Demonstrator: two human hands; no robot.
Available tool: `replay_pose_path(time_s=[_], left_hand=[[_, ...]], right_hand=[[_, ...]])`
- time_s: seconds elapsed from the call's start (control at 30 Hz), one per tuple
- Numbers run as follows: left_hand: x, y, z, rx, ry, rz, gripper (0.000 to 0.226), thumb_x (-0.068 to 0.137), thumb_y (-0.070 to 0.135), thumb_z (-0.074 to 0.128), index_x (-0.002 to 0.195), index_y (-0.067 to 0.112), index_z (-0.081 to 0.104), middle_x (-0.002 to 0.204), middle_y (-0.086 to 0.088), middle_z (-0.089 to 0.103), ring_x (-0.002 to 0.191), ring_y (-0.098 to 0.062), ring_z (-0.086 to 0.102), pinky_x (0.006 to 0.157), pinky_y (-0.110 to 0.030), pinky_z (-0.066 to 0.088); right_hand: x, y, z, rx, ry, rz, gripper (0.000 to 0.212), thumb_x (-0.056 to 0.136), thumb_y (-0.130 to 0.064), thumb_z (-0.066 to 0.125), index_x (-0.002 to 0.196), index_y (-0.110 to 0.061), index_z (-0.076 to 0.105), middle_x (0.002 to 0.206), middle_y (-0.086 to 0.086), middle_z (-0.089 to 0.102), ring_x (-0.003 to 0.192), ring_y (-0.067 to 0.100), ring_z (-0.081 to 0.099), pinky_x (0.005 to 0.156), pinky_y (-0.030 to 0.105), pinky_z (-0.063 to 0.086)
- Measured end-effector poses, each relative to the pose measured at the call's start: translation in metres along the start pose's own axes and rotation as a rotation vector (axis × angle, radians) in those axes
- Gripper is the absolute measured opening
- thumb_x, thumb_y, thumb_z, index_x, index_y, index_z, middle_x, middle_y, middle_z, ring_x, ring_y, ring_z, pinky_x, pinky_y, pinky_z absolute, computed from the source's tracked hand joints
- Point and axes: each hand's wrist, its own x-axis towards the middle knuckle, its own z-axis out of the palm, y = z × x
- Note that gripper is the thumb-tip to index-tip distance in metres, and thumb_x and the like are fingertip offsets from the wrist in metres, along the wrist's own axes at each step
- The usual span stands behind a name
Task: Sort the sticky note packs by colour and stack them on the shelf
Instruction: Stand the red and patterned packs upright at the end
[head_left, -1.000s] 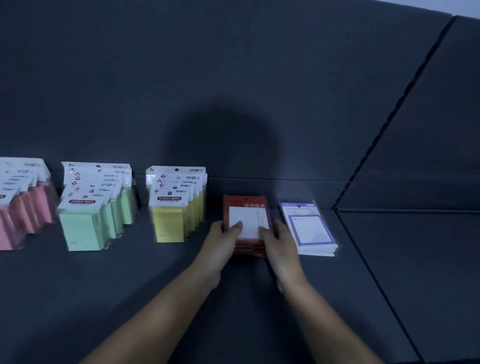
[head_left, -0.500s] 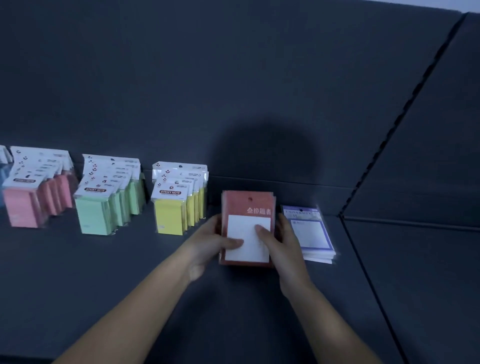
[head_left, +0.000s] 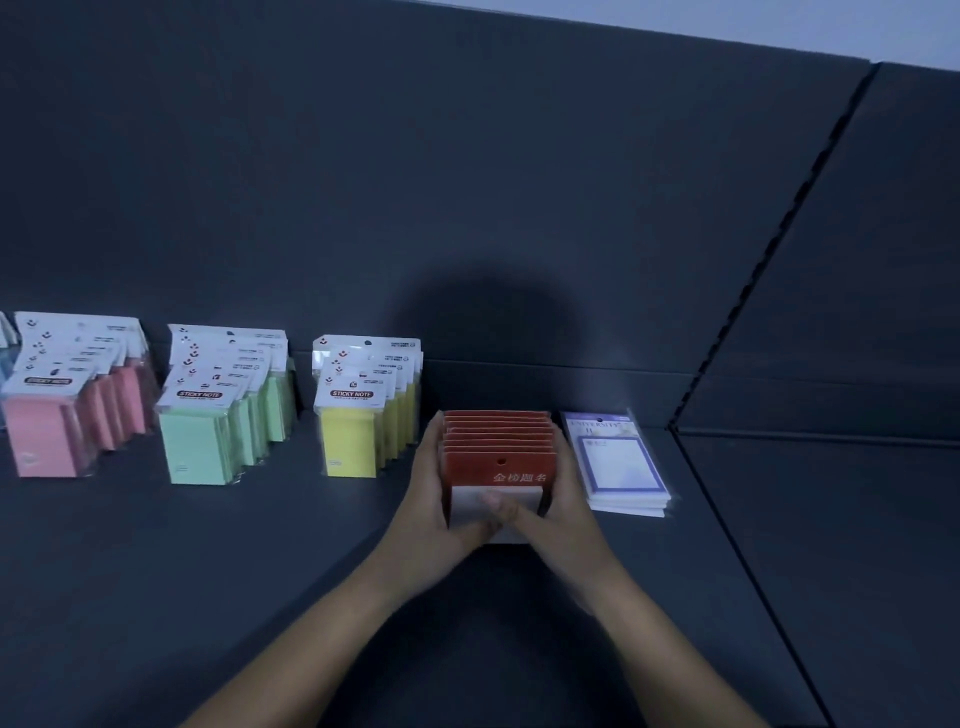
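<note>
Both hands' fingers (head_left: 431, 470) clamp the upright red packs (head_left: 496, 460) between them.

We read "STICKY NOTE" in pale letters on a dark band across the white header card of the front pink pack (head_left: 48, 381) at the left edge of the frame. The words are blurred there and sharper on the front green pack (head_left: 200, 394) and the front yellow pack (head_left: 351, 394), left of centre. At centre, the nearest of the red packs (head_left: 519, 477) bears four pale characters, 金榜题名. Just right of it, the purple-bordered pack (head_left: 597, 424) reads "UNIVERSITY" along its top. We cannot read the smaller print.
</note>
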Motion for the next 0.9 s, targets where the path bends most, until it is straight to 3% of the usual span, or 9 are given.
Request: replay_pose_path(time_s=[0.17,0.37,0.53,0.7,0.8,0.9], left_hand=[[0.004,-0.002,0.002,-0.063,0.003,0.022,0.096,0.079,-0.013,0.062,0.145,0.026,0.004,0.137,0.011,0.043,0.121,0.006,0.048,0.093,-0.007,0.038],[0.004,-0.014,-0.002,-0.016,-0.035,0.033,0.078,0.082,-0.007,0.063,0.138,0.025,0.018,0.134,0.012,0.041,0.119,0.012,0.045,0.092,-0.004,0.036],[0.022,-0.019,-0.011,0.004,-0.054,0.03,0.082,0.081,-0.002,0.066,0.141,0.023,0.016,0.137,0.007,0.042,0.124,0.006,0.043,0.099,-0.01,0.037],[0.02,-0.039,-0.014,0.121,-0.094,0.005,0.084,0.084,-0.001,0.063,0.147,0.014,0.009,0.148,0.006,0.028,0.134,0.008,0.026,0.107,-0.007,0.022],[0.032,-0.044,-0.014,0.14,-0.073,0.003,0.083,0.086,0.0,0.06,0.148,0.013,0.006,0.151,0.005,0.025,0.139,0.0,0.022,0.115,-0.019,0.019],[0.046,-0.045,-0.008,0.134,-0.003,0.024,0.075,0.086,-0.003,0.058,0.143,0.021,0.016,0.143,0.009,0.036,0.132,0.005,0.032,0.107,-0.012,0.027]], right_hand=[[0.006,0.005,0.001,-0.016,-0.042,-0.001,0.086,0.079,0.006,0.067,0.139,-0.025,0.014,0.134,-0.006,0.044,0.112,-0.013,0.049,0.092,0.007,0.04],[0.004,0.021,-0.001,-0.078,-0.022,0.017,0.072,0.082,0.005,0.065,0.139,-0.017,0.027,0.129,0.001,0.054,0.117,0.008,0.054,0.092,0.011,0.042],[0.02,0.026,0.0,-0.119,0.049,-0.004,0.069,0.08,0.006,0.066,0.134,-0.02,0.032,0.121,-0.006,0.057,0.108,-0.006,0.056,0.087,0.006,0.041],[0.016,0.044,-0.002,-0.171,0.063,0.028,0.063,0.079,-0.003,0.071,0.125,-0.032,0.039,0.117,-0.018,0.058,0.107,-0.009,0.055,0.085,0.005,0.041],[0.027,0.046,-0.003,-0.208,0.108,0.018,0.06,0.079,-0.007,0.071,0.118,-0.04,0.04,0.115,-0.023,0.058,0.107,-0.012,0.053,0.085,0.003,0.04],[0.041,0.044,-0.002,-0.227,0.14,0.001,0.058,0.081,-0.008,0.069,0.123,-0.036,0.039,0.117,-0.017,0.056,0.11,-0.008,0.052,0.087,0.002,0.038]])
